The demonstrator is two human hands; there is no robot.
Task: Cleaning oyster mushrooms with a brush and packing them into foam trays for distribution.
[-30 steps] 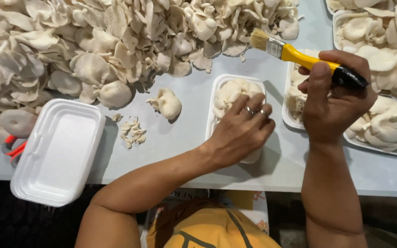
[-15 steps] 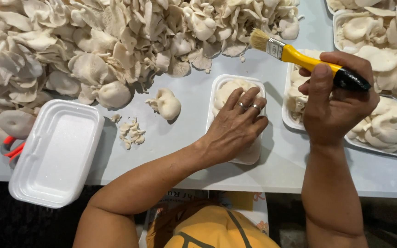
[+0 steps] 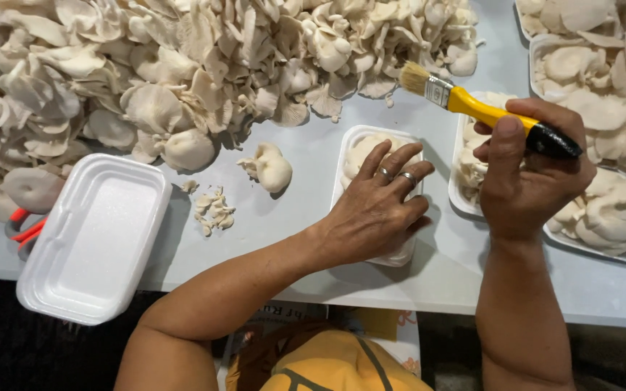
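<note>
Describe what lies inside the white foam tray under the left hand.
The white foam tray holds pale oyster mushrooms, visible only at its far end. The left hand covers the rest, so those contents stay hidden.

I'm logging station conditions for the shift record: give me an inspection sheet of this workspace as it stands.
Surface: pale grey table, partly bare.
Job's things: small white foam tray of mushrooms under the left hand; yellow-handled paintbrush in the right.
Clutter: big heap of oyster mushrooms; loose mushroom; trimmings; empty white foam tray overhanging the edge; filled trays at right; red-handled tool, mostly hidden.
Grippers: left hand flat on tray; right hand gripping brush.
Cables: nothing seen.
Surroundings: dark floor, yellow garment.
</note>
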